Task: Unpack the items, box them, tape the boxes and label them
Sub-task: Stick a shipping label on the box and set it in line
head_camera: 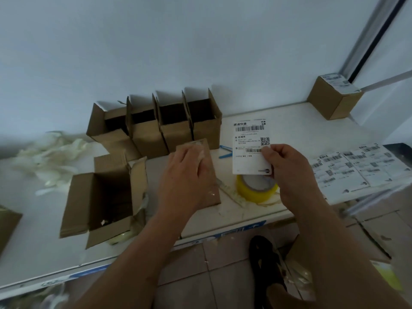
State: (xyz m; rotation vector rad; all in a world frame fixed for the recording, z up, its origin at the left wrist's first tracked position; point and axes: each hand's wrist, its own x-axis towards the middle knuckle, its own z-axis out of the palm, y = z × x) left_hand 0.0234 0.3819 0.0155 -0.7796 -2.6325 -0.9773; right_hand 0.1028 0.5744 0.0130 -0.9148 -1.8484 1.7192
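Though open, four boxes point(153, 139) abreast

Left hand point(182, 175) lying flat on taped box point(207, 175), right hand point(287, 166) pinching shipping label point(249, 143) upright above yellow tape roll point(256, 188); four open boxes point(156, 128) standing behind, label sheets point(356, 168) lying right on table point(33, 230)

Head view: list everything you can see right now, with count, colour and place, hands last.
Closed box: 1, brown, centre, under left hand.
Open boxes: 4, brown, row at the wall.
Large open box: 1, brown, left.
Labelled box: 1, brown, far right.
Shipping label: 1, white, in right hand.
Label sheets: white, right; count unclear.
Tape roll: 1, yellow, below held label.
Blue tool: 1, behind closed box.
Scrap wrapping: pale heap, left.
Left hand: rests on closed box.
Right hand: pinches label.
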